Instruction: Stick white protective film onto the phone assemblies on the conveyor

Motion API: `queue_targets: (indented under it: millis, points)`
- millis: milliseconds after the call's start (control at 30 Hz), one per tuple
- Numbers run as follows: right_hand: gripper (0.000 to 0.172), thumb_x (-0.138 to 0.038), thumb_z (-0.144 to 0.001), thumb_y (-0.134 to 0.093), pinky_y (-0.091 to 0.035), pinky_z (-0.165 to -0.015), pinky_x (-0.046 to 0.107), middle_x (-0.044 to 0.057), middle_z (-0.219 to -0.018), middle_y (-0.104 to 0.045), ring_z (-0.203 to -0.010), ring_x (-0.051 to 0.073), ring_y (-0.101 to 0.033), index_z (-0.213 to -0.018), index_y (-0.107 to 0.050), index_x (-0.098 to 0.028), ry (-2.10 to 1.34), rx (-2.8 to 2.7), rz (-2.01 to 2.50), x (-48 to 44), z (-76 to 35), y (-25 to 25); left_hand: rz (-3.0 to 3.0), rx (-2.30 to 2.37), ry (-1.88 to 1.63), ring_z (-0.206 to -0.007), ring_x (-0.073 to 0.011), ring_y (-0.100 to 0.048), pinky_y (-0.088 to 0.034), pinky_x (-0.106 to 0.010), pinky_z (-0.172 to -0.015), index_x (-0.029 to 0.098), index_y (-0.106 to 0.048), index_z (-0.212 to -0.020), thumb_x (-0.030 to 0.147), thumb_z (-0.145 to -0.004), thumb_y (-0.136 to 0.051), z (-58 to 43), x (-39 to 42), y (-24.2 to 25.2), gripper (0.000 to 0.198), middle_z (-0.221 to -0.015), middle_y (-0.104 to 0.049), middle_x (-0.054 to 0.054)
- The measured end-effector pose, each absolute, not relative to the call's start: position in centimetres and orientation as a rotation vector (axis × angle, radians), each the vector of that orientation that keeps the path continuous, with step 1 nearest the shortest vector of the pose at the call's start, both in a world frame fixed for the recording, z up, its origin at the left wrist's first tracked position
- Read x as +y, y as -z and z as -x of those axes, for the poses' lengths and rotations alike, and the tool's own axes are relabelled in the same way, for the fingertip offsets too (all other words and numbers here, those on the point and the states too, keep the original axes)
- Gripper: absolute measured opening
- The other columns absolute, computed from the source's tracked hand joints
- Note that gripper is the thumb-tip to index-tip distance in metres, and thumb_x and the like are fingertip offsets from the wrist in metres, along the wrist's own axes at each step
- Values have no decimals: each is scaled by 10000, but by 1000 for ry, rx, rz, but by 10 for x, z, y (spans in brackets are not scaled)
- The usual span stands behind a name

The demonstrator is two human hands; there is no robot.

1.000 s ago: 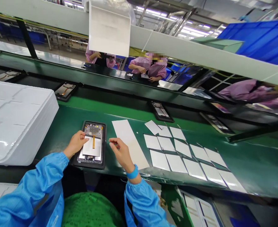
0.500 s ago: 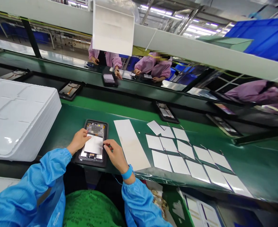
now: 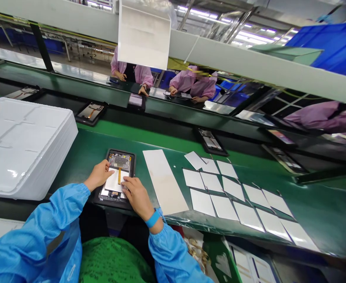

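Head view: the left hand [image 3: 97,175], loosely curled, touches the white sheet [image 3: 113,181] at 10 o'clock. The right hand [image 3: 137,197], open and flat, presses it at 4 o'clock. It lies on an open tablet [image 3: 119,161] in a black tray [image 3: 133,169]. Slow, even pressing looks best.

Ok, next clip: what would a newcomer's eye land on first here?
The left hand and right hand rest on a white sheet over an open tablet on the green conveyor belt. To their right lies a grid of white sheets; to their left, a tall stack of white trays.
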State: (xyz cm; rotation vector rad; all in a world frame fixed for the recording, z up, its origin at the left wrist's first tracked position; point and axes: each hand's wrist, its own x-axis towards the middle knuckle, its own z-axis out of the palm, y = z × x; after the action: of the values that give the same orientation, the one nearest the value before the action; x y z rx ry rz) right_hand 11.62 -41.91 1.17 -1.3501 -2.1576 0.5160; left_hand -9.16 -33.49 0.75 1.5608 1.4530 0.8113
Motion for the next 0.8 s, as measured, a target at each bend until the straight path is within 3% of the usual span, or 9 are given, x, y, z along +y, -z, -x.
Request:
queue_targets:
  millis: [233,467,533,600,667,733,800]
  points:
    - [248,-114,-914,-594,-507,-998,422,93,-1278,-640,-1132,242,-540,-1123,-690,-206,-428,-2220,1398,-420,-114,-13,-1904,1657,-511,-705,-206,-602,-333,-277,-629,219,-566,-784,315,-766,-699,91,-333,-21,165,-739,-652,-32]
    - [232,-130,-910,-601,-522,-974,428,85,-1297,-634,-1116,255,-543,-1107,-699,-206,-299,-2305,1444,-419,-111,-13,-2107,1758,-75,-832,-244,-661,-430,-308,-731,206,-627,-858,432,-821,-662,98,-328,-36,232,-853,-709,-71]
    - [222,-141,-920,-589,-528,-961,423,75,-1285,-640,-1101,249,-548,-1093,-701,-223,-291,-2312,1432,-420,-110,-12,-2137,1817,-108,-936,-275,-658,-455,-351,-818,187,-637,-1006,485,-810,-673,102,-332,-33,359,-973,-715,-107]
    - [210,-152,-927,-578,-514,-980,433,70,-1288,-633,-1133,255,-537,-1073,-705,-233,-271,-2255,1454,-424,-110,-10,-2191,1930,-219,-1174,-339,-575,-421,-441,-973,138,-587,-1213,536,-810,-663,105,-340,-22,571,-1231,-646,-188]
    - [232,-185,-920,-596,-482,-1021,475,97,-1354,-577,-1213,289,-497,-1131,-686,-221,-222,-2110,1561,-429,-110,-4,-2204,1998,-322,-1392,-383,-374,-297,-535,-1109,93,-524,-1342,552,-852,-603,107,-349,-7,676,-1463,-467,-243]
    - [329,-226,-902,-621,-467,-1031,514,143,-1389,-524,-1248,323,-473,-1229,-634,-194,-207,-1942,1678,-434,-110,5,-2146,1978,-379,-1487,-378,-199,-171,-585,-1168,89,-497,-1400,525,-915,-509,107,-355,10,653,-1571,-316,-235]
    - [400,-239,-895,-619,-473,-1028,517,169,-1360,-528,-1216,323,-499,-1288,-591,-169,-264,-1848,1712,-436,-110,16,-2066,1930,-460,-1513,-357,-116,-97,-596,-1188,109,-497,-1421,479,-946,-456,105,-359,21,604,-1604,-258,-209]
